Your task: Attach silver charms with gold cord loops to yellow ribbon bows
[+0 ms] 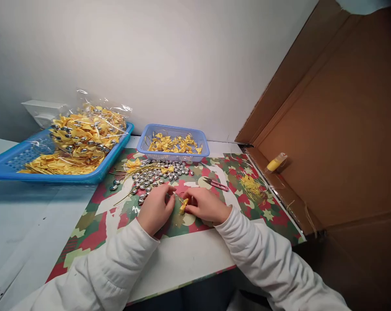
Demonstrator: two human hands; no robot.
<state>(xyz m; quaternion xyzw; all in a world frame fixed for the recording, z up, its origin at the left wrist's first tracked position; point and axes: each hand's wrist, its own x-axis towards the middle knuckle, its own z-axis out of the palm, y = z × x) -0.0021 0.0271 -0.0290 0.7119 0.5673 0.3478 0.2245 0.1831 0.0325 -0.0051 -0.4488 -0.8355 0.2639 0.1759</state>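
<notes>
My right hand (208, 205) pinches a small yellow ribbon bow (183, 206) between thumb and fingers, just above the camouflage-patterned mat. A thin cord loop shows at the top of the bow. Close on its left, my left hand (158, 208) has its fingers curled, thumb and fingertips near each other; whatever they hold is too small to make out. Silver jingle bells (150, 175) lie loose beyond my left hand. Among them are another yellow bow (167, 170) and a bundle of long gold cords (135, 173).
A blue basket (112, 162) at left holds yellow ribbon pieces and a clear bag of bows with bells. A smaller blue basket (172, 157) contains bows. Pink thread snips (217, 185), yellow cord scraps (252, 186) and a yellow-filled tube (277, 162) are at right, beside a cardboard wall (338, 129).
</notes>
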